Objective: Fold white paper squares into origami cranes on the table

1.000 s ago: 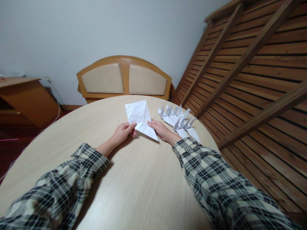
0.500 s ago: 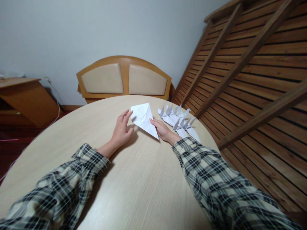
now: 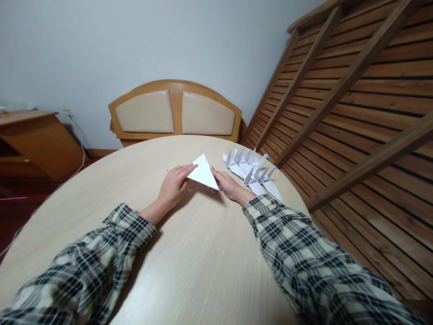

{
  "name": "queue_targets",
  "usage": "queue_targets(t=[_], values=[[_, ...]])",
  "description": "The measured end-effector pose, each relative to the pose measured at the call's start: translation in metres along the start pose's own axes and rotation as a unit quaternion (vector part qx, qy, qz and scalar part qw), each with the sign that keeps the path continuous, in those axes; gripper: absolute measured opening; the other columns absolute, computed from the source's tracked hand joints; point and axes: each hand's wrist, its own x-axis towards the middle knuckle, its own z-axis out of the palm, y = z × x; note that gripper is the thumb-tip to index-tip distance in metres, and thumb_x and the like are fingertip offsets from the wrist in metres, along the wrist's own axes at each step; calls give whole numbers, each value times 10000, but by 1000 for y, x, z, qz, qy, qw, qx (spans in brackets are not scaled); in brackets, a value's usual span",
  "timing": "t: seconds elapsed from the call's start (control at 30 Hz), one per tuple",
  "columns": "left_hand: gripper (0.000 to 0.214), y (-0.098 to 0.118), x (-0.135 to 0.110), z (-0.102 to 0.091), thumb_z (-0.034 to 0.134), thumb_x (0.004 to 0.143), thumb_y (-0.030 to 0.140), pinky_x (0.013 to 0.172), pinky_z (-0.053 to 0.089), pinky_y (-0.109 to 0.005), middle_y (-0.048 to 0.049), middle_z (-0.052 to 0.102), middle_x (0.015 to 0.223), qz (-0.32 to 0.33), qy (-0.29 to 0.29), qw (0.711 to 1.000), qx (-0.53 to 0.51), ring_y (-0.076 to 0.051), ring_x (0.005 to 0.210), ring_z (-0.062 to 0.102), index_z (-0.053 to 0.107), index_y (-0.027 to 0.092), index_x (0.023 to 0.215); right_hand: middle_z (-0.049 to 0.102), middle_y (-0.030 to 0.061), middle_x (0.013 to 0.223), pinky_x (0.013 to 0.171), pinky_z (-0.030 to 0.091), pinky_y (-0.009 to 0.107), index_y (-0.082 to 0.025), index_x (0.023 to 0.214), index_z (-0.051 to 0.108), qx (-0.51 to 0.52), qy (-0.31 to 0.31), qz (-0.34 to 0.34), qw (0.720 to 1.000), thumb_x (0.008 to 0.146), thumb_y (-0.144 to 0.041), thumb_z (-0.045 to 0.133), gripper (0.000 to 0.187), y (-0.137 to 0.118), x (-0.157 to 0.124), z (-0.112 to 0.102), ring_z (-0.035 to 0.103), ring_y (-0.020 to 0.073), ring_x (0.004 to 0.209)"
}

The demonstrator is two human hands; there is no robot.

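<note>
A folded sheet of white paper, now triangular in outline, is held between my two hands above the round table. My left hand grips its left corner, with the fingers lying over the edge. On the other side, my right hand pinches the right edge, and a fingertip shows beneath the lower right corner. Several white origami cranes stand in a cluster just right of my right hand.
The round pale wooden table fills the foreground. Beyond its far edge is a padded headboard. A slatted wooden panel leans on the right, and a wooden desk stands at the left.
The paper has gone from a wider four-sided shape to a smaller triangle. My left hand, open beside it before, has closed on its left corner. My right hand has kept its hold.
</note>
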Motion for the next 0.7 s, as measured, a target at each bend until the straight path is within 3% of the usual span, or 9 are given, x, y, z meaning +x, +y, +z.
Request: queue_targets(t=[0.13, 0.3, 0.5, 0.7], values=[[323, -1, -1, 4, 418, 959, 277, 1020, 437, -427, -100, 654, 1225, -107, 103, 979, -137, -232, 1145, 579, 618, 194, 1198, 588, 15, 615, 437, 420, 214, -153, 927, 666, -12, -15, 4, 1000, 976, -508, 415, 438, -1, -3, -1, 521, 94, 474], [283, -13, 2, 13, 508, 906, 413, 744, 564, -326, -71, 649, 986, -252, 218, 879, -340, -190, 861, 618, 599, 158, 989, 579, -5, 628, 423, 445, 195, -135, 918, 666, -19, -27, -4, 999, 961, -341, 491, 274, 1, -3, -1, 522, 73, 462], [181, -12, 3, 15, 569, 876, 350, 632, 547, -250, -44, 633, 931, -325, 199, 813, -440, -151, 775, 595, 592, 181, 935, 577, -14, 618, 414, 446, 184, -151, 876, 611, -19, -31, -17, 999, 929, -406, 546, 268, 3, -3, -2, 514, 68, 458], [139, -2, 4, 12, 596, 857, 293, 578, 517, -229, -44, 626, 879, -361, 143, 786, -481, -148, 730, 578, 597, 175, 930, 545, -52, 540, 365, 440, 199, -223, 876, 431, -40, 0, -41, 998, 807, -533, 680, 403, 5, -3, 0, 511, 99, 419]])
